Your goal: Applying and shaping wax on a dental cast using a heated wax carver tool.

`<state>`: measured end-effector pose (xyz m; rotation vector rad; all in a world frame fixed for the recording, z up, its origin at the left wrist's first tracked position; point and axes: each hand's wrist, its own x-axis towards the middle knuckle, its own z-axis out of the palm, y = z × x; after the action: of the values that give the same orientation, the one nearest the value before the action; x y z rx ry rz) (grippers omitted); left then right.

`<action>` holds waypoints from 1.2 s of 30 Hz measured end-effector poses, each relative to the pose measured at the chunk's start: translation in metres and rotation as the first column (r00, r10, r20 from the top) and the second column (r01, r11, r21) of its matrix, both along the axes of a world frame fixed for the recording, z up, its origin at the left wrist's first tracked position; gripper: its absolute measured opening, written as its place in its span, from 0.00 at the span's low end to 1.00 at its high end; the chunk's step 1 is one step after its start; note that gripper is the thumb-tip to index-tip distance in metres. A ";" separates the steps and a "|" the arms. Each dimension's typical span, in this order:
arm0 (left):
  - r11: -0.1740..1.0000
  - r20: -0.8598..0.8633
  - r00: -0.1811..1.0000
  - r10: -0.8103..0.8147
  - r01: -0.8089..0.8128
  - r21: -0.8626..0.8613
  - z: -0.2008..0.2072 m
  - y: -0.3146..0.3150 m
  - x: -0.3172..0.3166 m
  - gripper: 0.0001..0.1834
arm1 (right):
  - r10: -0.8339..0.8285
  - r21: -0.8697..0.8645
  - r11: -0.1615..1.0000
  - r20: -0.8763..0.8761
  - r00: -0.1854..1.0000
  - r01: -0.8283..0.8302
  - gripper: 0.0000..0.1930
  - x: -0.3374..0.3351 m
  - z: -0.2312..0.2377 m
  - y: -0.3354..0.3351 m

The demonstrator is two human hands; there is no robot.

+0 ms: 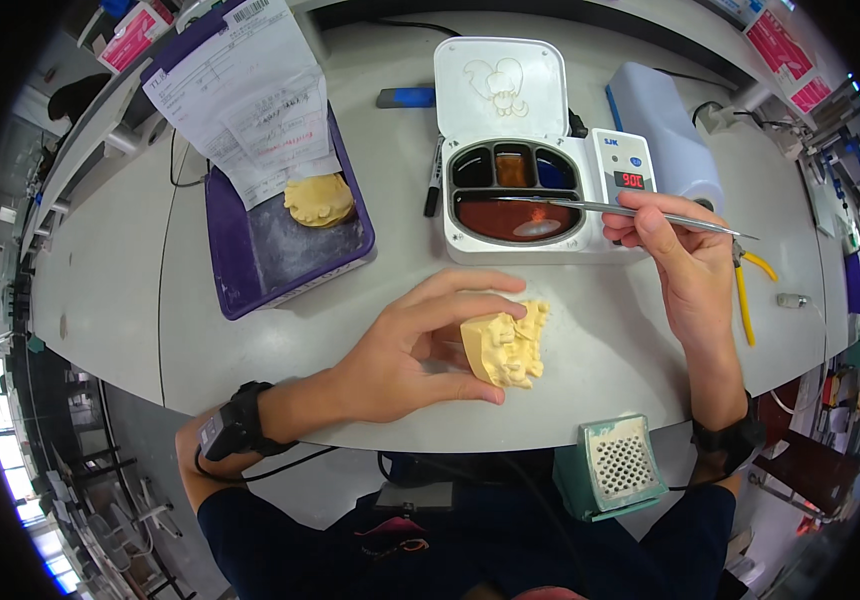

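My left hand (pixel 390 350) grips a pale yellow dental cast (pixel 500 350) between thumb and fingers, its row of teeth facing right, low over the table. In my right hand (pixel 685 255) is a slim metal wax carver (pixel 610 208), pinched near its middle like a pen. Its left end reaches over the wax heating pot (pixel 465 248), above the reddish-brown wax (pixel 510 222) in the large front well; whether the tip touches the wax I cannot tell. Three smaller wells behind hold dark, amber and blue wax. The pot's white lid (pixel 500 80) stands open.
A purple tray (pixel 245 285) at left holds another yellow cast (pixel 318 200) and paper sheets (pixel 250 110). A black marker (pixel 434 180) lies beside the pot. Yellow-handled pliers (pixel 747 300) and a pale blue bottle (pixel 665 135) are at right. A green perforated box (pixel 620 465) sits at the front edge.
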<state>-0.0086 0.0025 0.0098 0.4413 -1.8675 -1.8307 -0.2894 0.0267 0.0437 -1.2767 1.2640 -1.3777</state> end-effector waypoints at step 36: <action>0.985 -0.033 0.990 0.139 -0.142 -0.096 -0.013 -0.005 -0.001 0.28 | 0.433 -0.242 0.861 -0.117 0.894 -0.448 0.07 0.004 -0.007 0.004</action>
<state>-0.0092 -0.0029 -0.0033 0.4990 -1.8507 -1.6373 -0.2849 0.0303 0.0364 -1.6785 0.7661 -1.2000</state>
